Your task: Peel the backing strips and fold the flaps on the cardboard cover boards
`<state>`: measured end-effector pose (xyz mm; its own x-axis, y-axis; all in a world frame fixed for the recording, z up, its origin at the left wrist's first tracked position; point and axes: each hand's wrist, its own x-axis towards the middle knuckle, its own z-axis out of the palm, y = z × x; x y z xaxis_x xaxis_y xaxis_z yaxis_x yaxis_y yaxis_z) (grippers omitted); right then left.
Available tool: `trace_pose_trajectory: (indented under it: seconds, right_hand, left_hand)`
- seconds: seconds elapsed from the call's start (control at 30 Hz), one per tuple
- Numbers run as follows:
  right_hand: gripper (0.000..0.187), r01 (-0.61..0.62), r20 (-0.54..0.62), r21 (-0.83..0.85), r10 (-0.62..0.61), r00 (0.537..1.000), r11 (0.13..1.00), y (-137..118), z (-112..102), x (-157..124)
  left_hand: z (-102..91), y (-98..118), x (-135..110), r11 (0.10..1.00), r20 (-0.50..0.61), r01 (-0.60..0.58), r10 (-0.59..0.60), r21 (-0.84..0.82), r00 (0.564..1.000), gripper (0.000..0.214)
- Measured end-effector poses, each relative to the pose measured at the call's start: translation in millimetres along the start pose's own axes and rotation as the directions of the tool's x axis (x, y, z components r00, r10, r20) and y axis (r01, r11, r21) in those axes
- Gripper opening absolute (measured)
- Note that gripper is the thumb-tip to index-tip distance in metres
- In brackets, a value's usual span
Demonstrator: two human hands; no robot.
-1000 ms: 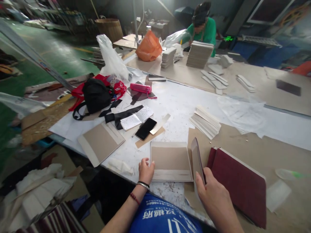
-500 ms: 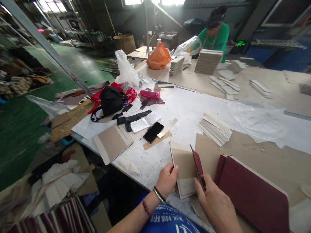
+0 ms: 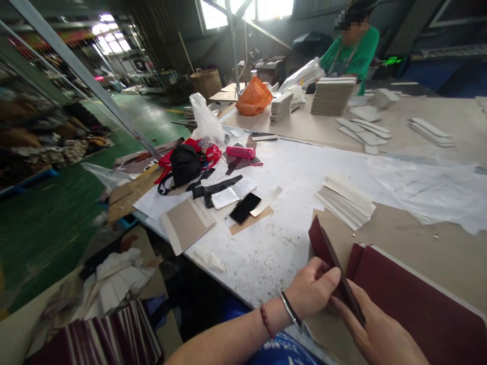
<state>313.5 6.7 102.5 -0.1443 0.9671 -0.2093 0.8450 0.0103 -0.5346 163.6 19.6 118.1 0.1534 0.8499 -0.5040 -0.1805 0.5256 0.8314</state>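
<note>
A maroon folder (image 3: 322, 246) is held upright on edge above the near side of the table, its two panels folded close together. My left hand (image 3: 317, 286) pinches it from the left, thumb over the near panel and the other fingers partly hidden behind it. From the right, my right hand (image 3: 375, 319) grips the lower part of the same folder, its thumb reaching towards the left hand. Right beside my right hand lies a pile of larger-looking maroon folders (image 3: 422, 299) with pale edges.
Pale strips (image 3: 346, 203) lie beyond the folder. To the left are a phone (image 3: 245, 208), an open notebook (image 3: 234, 192), a beige panel (image 3: 188, 225) and a black bag (image 3: 186, 165). Maroon pieces (image 3: 102, 334) stand below left. A person in green (image 3: 352, 56) works across the table.
The folder, spread open with its beige inside showing, is now folded together. My left hand has moved right with its panel, up against my right hand. The view has shifted slightly.
</note>
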Motion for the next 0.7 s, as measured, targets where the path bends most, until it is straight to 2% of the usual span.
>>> trace_pose_trajectory:
  seconds: [0.07,0.13,0.17,0.23,0.3,0.33,0.37,0.4,0.43,0.5,0.57,0.63,0.7]
  right_hand:
    - [0.04,-0.039,-0.026,0.027,0.04,0.999,0.999,20.1,-6.7,5.2]
    - [0.042,-0.102,-0.057,0.086,0.107,0.993,0.991,38.6,-16.6,8.2]
    - [0.045,-0.143,-0.074,0.132,0.154,0.985,0.981,46.5,-22.7,8.2]
    - [0.05,-0.228,-0.099,0.251,0.259,0.961,0.941,58.0,-35.7,4.0]
    - [0.052,-0.241,-0.091,0.39,0.297,0.95,0.889,62.8,-47.0,-6.3]
    - [0.051,-0.225,-0.061,0.46,0.283,0.957,0.859,62.8,-50.7,-13.1]
    - [0.051,-0.204,-0.021,0.535,0.254,0.967,0.82,61.8,-52.6,-20.1]
    - [0.049,-0.187,0.031,0.609,0.213,0.977,0.77,60.5,-52.5,-26.2]
    - [0.047,-0.189,0.093,0.675,0.172,0.981,0.713,60.0,-50.4,-30.7]
    - [0.046,-0.189,0.105,0.767,0.17,0.98,0.614,64.9,-41.9,-34.1]
    - [0.047,-0.234,0.065,0.758,0.286,0.956,0.609,79.1,-31.4,-34.2]
    - [0.049,-0.317,0.049,0.735,0.419,0.907,0.6,98.7,-21.7,-36.9]
    - [0.049,-0.388,0.054,0.708,0.503,0.863,0.59,119.5,-14.7,-43.2]
  left_hand:
    - [5.1,-10.0,7.7,1.0,0.002,0.013,-0.013,0.012,1.0,0.041]
    - [4.0,-23.1,16.9,0.996,-0.146,-0.008,0.02,0.085,0.989,0.041]
    - [1.3,-29.6,21.6,0.992,-0.241,0.002,0.029,0.127,0.97,0.043]
    - [-5.5,-39.9,29.1,0.987,-0.351,0.083,-0.03,0.136,0.936,0.061]
    - [-10.1,-45.1,31.3,0.987,-0.297,0.152,-0.132,0.045,0.946,0.085]
    - [-10.6,-46.0,30.2,0.99,-0.24,0.139,-0.135,0.0,0.961,0.089]
    - [-10.4,-46.5,28.0,0.994,-0.178,0.102,-0.108,-0.042,0.978,0.089]
    - [-9.8,-47.1,25.7,0.997,-0.121,0.025,-0.033,-0.068,0.992,0.08]
    - [-9.6,-48.1,24.2,0.997,-0.112,-0.027,0.019,-0.076,0.994,0.071]
    - [-10.4,-53.2,26.0,1.0,-0.17,0.004,-0.003,0.003,0.985,0.06]
    - [-10.2,-62.2,34.4,0.989,-0.187,0.055,-0.03,0.135,0.982,0.053]
    - [-5.1,-72.8,45.4,0.947,-0.196,0.066,-0.004,0.315,0.981,0.048]
    - [5.9,-82.1,57.1,0.888,-0.138,0.044,0.022,0.458,0.99,0.048]
